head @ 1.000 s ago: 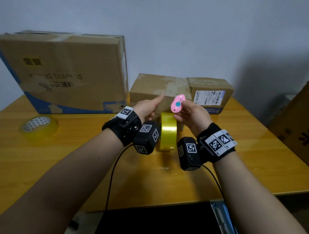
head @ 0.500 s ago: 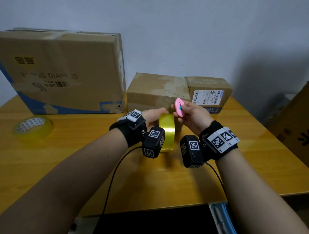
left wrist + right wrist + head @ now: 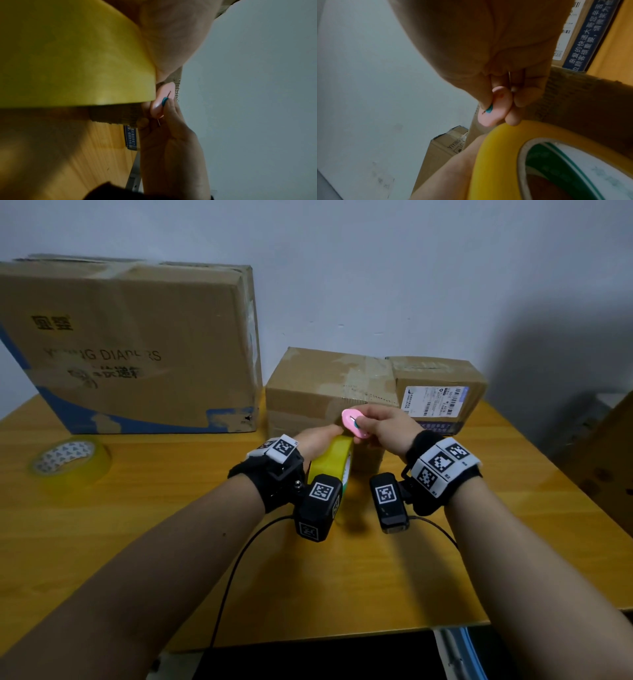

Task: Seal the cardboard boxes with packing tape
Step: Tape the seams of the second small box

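A yellow tape roll (image 3: 330,455) was held upright on edge by the left hand (image 3: 317,440), just before the middle cardboard box (image 3: 329,386). A pink cutter (image 3: 354,423) was pinched in the right hand (image 3: 383,428), touching the roll's top. A second roll (image 3: 70,457) lay well left of both hands.

Printed marks on the boxes

The big box (image 3: 130,347) at 10 o'clock reads "DIAP…S", partly worn, with unreadable yellow characters above. The small box (image 3: 442,392) at 1 o'clock carries a barcode label (image 3: 433,400) and a blue strip (image 3: 590,35) of Chinese text.
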